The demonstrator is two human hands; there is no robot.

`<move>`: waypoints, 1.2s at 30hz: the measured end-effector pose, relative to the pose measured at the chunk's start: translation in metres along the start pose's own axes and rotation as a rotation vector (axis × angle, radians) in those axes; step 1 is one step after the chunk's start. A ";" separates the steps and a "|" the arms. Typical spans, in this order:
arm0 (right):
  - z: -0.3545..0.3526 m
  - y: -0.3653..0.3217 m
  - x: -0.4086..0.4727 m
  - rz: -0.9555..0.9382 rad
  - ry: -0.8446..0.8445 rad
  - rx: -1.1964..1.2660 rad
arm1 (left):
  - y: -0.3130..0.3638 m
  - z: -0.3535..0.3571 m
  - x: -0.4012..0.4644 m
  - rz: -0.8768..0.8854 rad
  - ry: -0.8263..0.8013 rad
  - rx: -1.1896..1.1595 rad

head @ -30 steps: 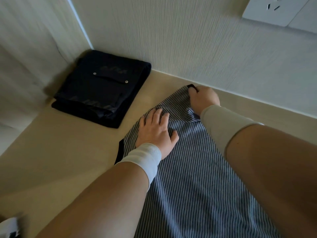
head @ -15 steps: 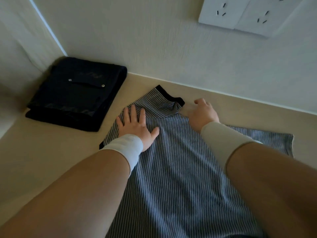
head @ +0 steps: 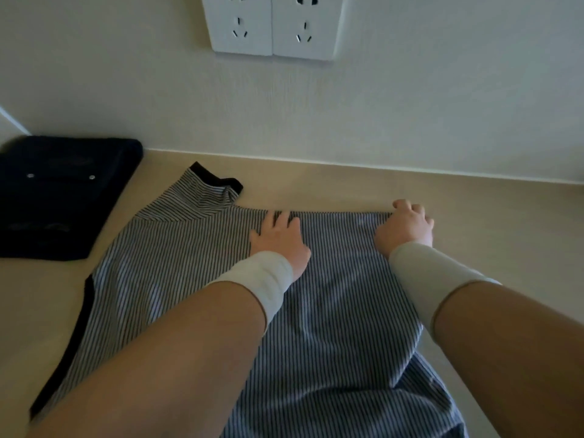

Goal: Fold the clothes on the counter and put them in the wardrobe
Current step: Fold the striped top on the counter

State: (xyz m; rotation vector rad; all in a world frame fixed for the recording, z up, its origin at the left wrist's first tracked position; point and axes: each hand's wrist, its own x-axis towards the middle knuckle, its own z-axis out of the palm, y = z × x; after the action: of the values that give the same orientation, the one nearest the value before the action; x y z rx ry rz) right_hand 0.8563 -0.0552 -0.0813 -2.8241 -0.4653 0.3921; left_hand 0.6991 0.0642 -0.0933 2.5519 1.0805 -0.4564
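Striped shirt (head: 196, 279) lies under both hands' fingers (head: 278, 221).

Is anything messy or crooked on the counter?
A little. The striped shirt lies slanted, and its dark-trimmed sleeve sticks out wrinkled toward the wall. The left hand presses it flat; the right hand curls at its far edge. The dark folded garment looks neat. Nothing spilled or torn.

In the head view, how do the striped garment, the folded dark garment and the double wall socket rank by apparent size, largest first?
1. striped garment, by far the largest, partly hidden by the arms.
2. folded dark garment, cut off by the left edge.
3. double wall socket, cut off at the top and farther away, so its rank against the dark garment is unsure.
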 end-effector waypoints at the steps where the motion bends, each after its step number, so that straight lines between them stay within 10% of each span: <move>1: -0.002 0.012 0.006 0.005 -0.008 -0.007 | 0.007 0.002 0.002 -0.032 -0.033 0.013; 8: -0.010 0.043 0.038 -0.099 0.000 -0.041 | 0.049 0.015 0.004 -0.172 0.053 0.100; 17: -0.021 0.063 0.069 0.041 0.079 0.575 | 0.086 0.038 0.020 -0.077 0.065 0.121; 25: -0.024 0.087 0.066 0.068 -0.336 0.760 | 0.097 0.008 0.032 -0.142 -0.060 0.052; 29: -0.045 0.090 0.039 -0.044 -0.621 0.436 | 0.099 0.018 0.000 -0.062 0.107 0.054; 33: -0.058 0.096 0.021 0.043 -0.148 0.446 | 0.091 0.031 -0.037 -0.042 0.092 0.007; 36: -0.059 0.111 -0.005 0.158 -0.156 0.516 | 0.081 0.030 -0.063 0.020 0.146 -0.043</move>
State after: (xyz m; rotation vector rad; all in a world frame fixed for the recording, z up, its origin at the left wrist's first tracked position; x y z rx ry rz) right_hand 0.9000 -0.1702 -0.0571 -2.3412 -0.1388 0.6602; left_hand 0.7116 -0.0408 -0.0799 2.5884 1.1004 -0.2418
